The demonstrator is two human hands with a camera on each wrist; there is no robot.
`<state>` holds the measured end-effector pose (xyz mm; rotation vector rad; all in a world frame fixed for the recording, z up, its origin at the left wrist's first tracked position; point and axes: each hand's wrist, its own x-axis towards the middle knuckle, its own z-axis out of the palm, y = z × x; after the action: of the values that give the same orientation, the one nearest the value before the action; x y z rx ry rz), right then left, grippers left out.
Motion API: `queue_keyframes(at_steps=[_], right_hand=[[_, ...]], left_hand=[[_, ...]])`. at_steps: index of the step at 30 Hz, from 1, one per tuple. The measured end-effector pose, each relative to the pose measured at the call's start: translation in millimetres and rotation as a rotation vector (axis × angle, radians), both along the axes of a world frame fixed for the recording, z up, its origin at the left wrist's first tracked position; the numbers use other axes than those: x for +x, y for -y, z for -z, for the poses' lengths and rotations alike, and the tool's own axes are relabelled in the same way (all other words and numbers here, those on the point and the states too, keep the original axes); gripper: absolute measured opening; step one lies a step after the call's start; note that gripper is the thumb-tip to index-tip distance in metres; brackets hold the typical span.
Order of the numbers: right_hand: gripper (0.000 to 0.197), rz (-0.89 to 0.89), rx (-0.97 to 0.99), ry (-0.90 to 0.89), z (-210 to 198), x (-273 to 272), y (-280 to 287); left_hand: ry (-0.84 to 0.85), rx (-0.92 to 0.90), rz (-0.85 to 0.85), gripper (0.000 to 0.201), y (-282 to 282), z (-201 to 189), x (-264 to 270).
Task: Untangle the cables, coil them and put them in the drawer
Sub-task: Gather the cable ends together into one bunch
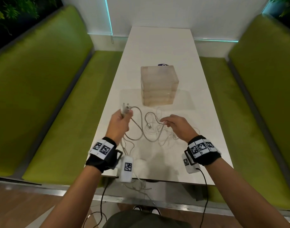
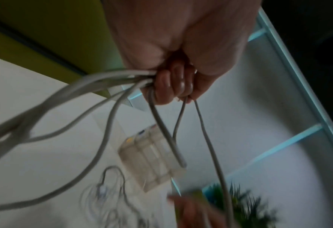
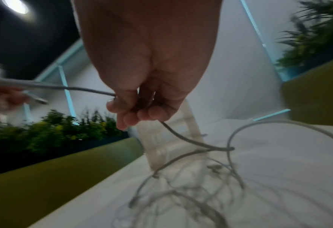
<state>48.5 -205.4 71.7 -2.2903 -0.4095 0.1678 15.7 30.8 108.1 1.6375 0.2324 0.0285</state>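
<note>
A tangle of white cables [image 1: 150, 129] lies on the white table [image 1: 157, 46] in front of a translucent drawer box [image 1: 159, 86]. My left hand [image 1: 123, 119] is raised over the table's left edge and grips a bundle of cable loops with plug ends [image 1: 125, 109] sticking up; in the left wrist view its fingers [image 2: 173, 86] curl round several strands [image 2: 111, 83]. My right hand [image 1: 173, 124] hovers over the tangle and pinches one thin cable [image 3: 183, 137] that runs down to the pile [image 3: 181, 192]. The drawer box [image 2: 153, 158] looks closed.
Green bench seats [image 1: 50, 96] flank the table on both sides [image 1: 256, 104]. Some cable hangs over the near table edge [image 1: 141, 186]. A dark round object [image 1: 163, 65] peeks out behind the drawer box. Bare table surface stretches beyond the box to the wall.
</note>
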Motion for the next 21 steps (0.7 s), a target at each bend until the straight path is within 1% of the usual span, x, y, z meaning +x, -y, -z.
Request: queue_keyframes(at_steps=[3, 5, 6, 8, 9, 11, 13, 15, 18, 21], right_hand=[[0.030, -0.108, -0.062, 0.077, -17.7, -4.8, -16.5], [0.026, -0.142, -0.066, 0.120, -27.7, -8.9, -24.8], [0.024, -0.153, -0.069, 0.135, -31.4, -11.0, -28.1], [0.022, -0.165, -0.086, 0.145, -34.3, -13.0, -31.7], [0.020, -0.168, -0.100, 0.141, -33.9, -13.1, -31.9], [0.018, -0.177, -0.133, 0.124, -32.8, -14.6, -32.3], [0.016, -0.180, -0.144, 0.119, -29.5, -15.1, -33.5], [0.014, -0.163, -0.141, 0.109, -25.6, -13.2, -34.6], [0.017, -0.074, -0.166, 0.044, -13.2, -4.1, -30.9], [0.020, -0.027, -0.229, -0.003, 3.6, 2.7, -23.1]], left_hand=[[0.023, 0.187, 0.163, 0.021, 24.9, 6.1, -4.6], [0.023, 0.265, 0.256, 0.022, 37.5, 6.9, -7.1], [0.017, 0.285, 0.290, 0.026, 41.4, 7.6, -8.1], [-0.005, 0.328, 0.334, 0.043, 44.8, 8.3, -9.5], [0.003, 0.351, 0.358, 0.041, 45.4, 7.5, -9.8], [0.019, 0.432, 0.398, 0.028, 44.5, 7.1, -9.0], [0.031, 0.523, 0.411, 0.021, 42.4, 5.7, -7.7], [0.050, 0.558, 0.390, 0.021, 39.6, 4.5, -6.5], [0.068, 0.568, 0.343, 0.024, 35.6, -0.5, -6.4], [0.106, 0.513, 0.296, 0.023, 30.9, -4.9, -8.8]])
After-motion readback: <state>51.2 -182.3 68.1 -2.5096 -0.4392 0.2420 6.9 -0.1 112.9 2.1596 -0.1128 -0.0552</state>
